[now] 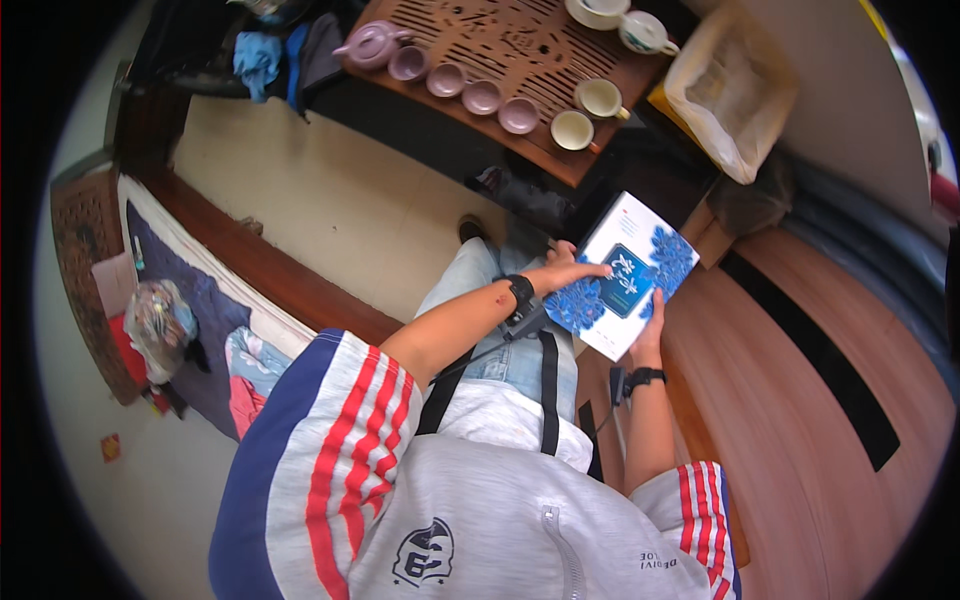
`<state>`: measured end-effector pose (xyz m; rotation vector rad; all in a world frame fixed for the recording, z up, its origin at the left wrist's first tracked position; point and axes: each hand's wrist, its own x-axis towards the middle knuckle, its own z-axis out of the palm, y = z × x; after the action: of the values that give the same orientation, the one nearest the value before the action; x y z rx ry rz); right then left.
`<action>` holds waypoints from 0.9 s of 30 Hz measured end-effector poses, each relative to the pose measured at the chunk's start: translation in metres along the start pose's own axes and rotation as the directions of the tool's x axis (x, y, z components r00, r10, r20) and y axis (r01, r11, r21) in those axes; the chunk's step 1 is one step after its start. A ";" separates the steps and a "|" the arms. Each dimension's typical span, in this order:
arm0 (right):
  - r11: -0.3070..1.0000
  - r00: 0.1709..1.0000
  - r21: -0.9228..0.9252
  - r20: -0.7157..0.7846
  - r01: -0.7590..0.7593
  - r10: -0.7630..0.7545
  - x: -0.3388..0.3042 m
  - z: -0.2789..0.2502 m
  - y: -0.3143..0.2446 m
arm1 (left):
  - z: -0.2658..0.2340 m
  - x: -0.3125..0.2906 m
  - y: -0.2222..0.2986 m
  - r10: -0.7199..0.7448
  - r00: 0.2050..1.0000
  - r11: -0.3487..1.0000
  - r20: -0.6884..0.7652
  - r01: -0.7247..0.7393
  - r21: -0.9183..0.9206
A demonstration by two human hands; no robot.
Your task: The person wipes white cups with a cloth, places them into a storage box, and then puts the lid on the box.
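Observation:
A flat white box (598, 333) with blue flower prints and a blue label in its middle is held tilted in front of me, between my body and the tea table. My left hand (562, 272) grips its left edge, the thumb lying across the printed face and the other fingers partly hidden. At the lower right edge my right hand (650, 330) holds the box, thumb on the side and most fingers out of sight beneath. Black straps with small devices circle both wrists.
Beyond the box is a carved wooden tea tray (470, 45) with a mauve teapot (374, 46), several mauve cups (482, 97) and pale cups (572, 130). A lined bin (725, 100) stands at the right. Bagged items (162, 330) lie on a bench at the left.

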<state>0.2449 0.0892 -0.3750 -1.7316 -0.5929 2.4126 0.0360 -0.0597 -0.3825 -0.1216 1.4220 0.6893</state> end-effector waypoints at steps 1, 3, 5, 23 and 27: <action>1.000 0.999 -0.013 0.027 -0.018 0.018 -0.008 0.017 0.001 | -0.003 0.002 -0.015 0.029 1.000 0.997 -0.001 -0.029 -0.078; 0.998 0.996 -0.056 0.091 -0.003 0.008 -0.001 0.013 -0.004 | 0.001 0.024 -0.036 0.142 0.990 0.970 0.021 -0.135 -0.202; 0.996 0.995 -0.085 0.095 0.019 -0.011 0.006 0.008 -0.013 | 0.003 0.031 -0.032 0.305 0.952 0.941 0.031 -0.296 -0.165; 0.825 0.820 -0.564 0.456 -0.036 0.347 0.107 0.191 -0.024 | -0.091 -0.052 -0.035 0.247 0.726 0.860 -0.642 -0.470 -0.200; 0.802 0.742 -0.596 0.521 -0.036 0.421 0.111 0.223 -0.003 | -0.101 -0.089 -0.068 0.324 0.634 0.730 -0.703 -0.640 -0.240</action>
<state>-0.0012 0.0716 -0.4114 -1.0902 -1.3444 3.2835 -0.0166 -0.1943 -0.3388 -0.3753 1.9236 1.5906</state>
